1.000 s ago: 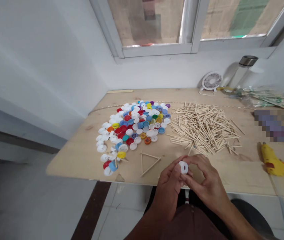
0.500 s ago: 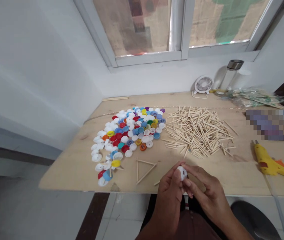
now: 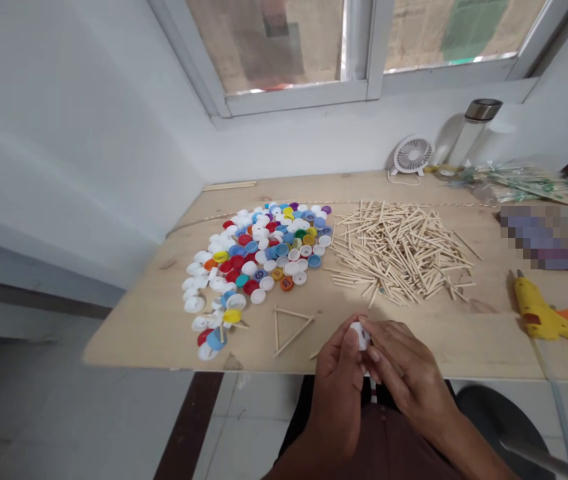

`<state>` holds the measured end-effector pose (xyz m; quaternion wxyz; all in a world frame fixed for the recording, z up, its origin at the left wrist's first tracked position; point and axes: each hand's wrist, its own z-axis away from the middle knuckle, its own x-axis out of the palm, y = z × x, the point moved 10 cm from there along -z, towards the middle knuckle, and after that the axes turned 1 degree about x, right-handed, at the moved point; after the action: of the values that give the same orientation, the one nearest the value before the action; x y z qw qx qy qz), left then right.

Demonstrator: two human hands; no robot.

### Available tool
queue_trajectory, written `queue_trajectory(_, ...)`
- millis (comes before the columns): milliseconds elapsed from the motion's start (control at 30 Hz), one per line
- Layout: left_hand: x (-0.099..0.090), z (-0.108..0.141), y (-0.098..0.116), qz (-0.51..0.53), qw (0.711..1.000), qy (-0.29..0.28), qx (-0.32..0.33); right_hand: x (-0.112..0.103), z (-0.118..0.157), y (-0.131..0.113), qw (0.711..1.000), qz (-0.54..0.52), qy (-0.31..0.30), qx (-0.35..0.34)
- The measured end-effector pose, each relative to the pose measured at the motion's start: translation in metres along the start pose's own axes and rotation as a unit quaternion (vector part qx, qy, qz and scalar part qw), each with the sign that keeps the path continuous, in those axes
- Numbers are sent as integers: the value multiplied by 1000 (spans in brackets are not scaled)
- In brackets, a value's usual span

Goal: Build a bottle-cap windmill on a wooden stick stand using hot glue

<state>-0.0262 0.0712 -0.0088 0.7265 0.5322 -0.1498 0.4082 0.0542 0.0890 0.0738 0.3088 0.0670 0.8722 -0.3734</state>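
Note:
A small white plastic bottle cap [image 3: 361,337] with a dark spot on its face is held between both hands at the table's front edge. My left hand [image 3: 340,365] pinches it from the left, thumb on the near side. From the right, the fingers of my right hand [image 3: 404,363] close on it too. Left of the hands lies a triangle of wooden sticks [image 3: 295,332]. One more stick [image 3: 313,355] pokes out beside my left hand, partly hidden. Beyond the hands spread a heap of wooden sticks [image 3: 401,250] and a pile of coloured bottle caps [image 3: 264,253].
At the right lies a yellow glue gun [image 3: 537,310] with its cord hanging over the table edge [image 3: 464,377]. Along the wall stand a small white fan [image 3: 413,157] and a clear bottle [image 3: 469,137]. Bagged sticks [image 3: 519,183] lie at the back right.
The view has tilted down slightly, so the table things sit higher in the picture. My right fingers have drawn closer over the white cap; both hands stay on it.

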Motion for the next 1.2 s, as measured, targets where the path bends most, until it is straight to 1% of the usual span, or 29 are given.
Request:
queue_trajectory(167, 2, -5, 4, 10, 1000, -21, 15, -2, -9, 0, 1000, -2, 26, 16)
queue_trajectory(300, -2, -8, 4, -1, 1000, -8, 17, 2, -12, -2, 998, 35, 50, 2)
queue_trajectory(367, -4, -9, 3, -7, 1000, -1, 21, 5, -11, 0, 997, 55, 59, -2)
queue_trajectory(467, -2, -10, 4, -22, 999, -7, 33, 4, -8, 7, 995, 66, 73, 5)
queue_trajectory(500, -1, -10, 4, -24, 999, -12, 36, 3, -8, 10, 996, 51, 72, 16)
queue_trajectory(567, 1, -12, 6, -23, 999, -18, 41, 3, -8, 20, 997, -19, 47, 60)
queue_trajectory(667, -1, -14, 8, -12, 999, -1, 39, 6, -8, 34, 981, -119, 15, 152)
queue_trajectory(767, -6, -15, 5, -4, 999, 20, 25, 5, -4, 43, 962, -152, 33, 225)
queue_trajectory(867, -6, -14, 4, -18, 999, 17, 26, 9, 0, 49, 945, -195, 44, 260)
queue_trajectory(1033, -4, -11, 6, -63, 997, 4, 38, 21, 6, 56, 907, -296, 25, 298)
queue_trajectory(1100, -4, -10, 5, -77, 996, 2, 39, 16, 6, 55, 912, -287, 40, 289)
queue_trajectory(1200, -5, -10, 3, -96, 995, -7, 38, 2, 0, 43, 948, -207, 76, 227)
